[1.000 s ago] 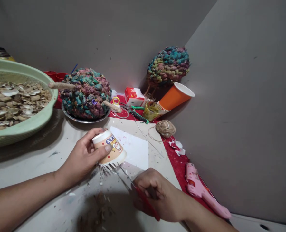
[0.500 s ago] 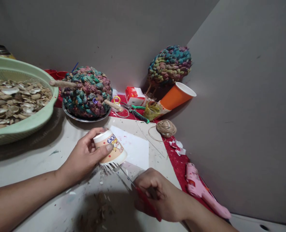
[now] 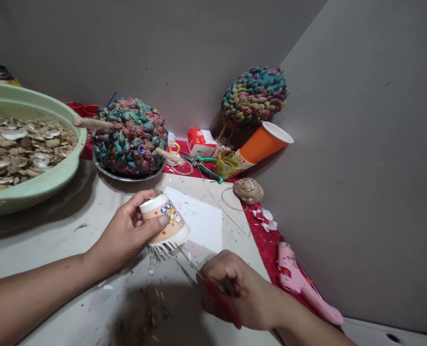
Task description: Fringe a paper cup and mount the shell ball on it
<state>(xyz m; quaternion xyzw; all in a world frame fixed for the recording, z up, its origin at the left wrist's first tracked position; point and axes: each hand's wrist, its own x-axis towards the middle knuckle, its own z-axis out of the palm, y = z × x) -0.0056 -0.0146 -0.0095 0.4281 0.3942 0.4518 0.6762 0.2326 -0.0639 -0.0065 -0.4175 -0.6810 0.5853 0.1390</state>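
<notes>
My left hand [image 3: 127,228] is closed round a printed paper cup [image 3: 168,223], tilted with its lower edge toward me. Part of that edge is cut into a row of narrow strips that bend outward. In my right hand [image 3: 240,290] is a pair of red-handled scissors [image 3: 221,302]. Their blades reach up to the cup's edge, just right of the cut strips. Below the cup, small paper scraps lie on the pale table board [image 3: 72,269]. A sheet of white paper [image 3: 199,221] rests behind the cup.
At left stands a green basket [image 3: 55,178] of shells. A painted, peanut-shell-like ball [image 3: 130,139] sits in a metal dish; another [image 3: 255,96] is behind. Toward the right are pliers [image 3: 209,170], an orange paper cup [image 3: 262,144], twine [image 3: 248,191] and a pink glue gun [image 3: 303,286].
Both hands, the cup and the scissors hold nearly the same position. The whole view has shifted very slightly.
</notes>
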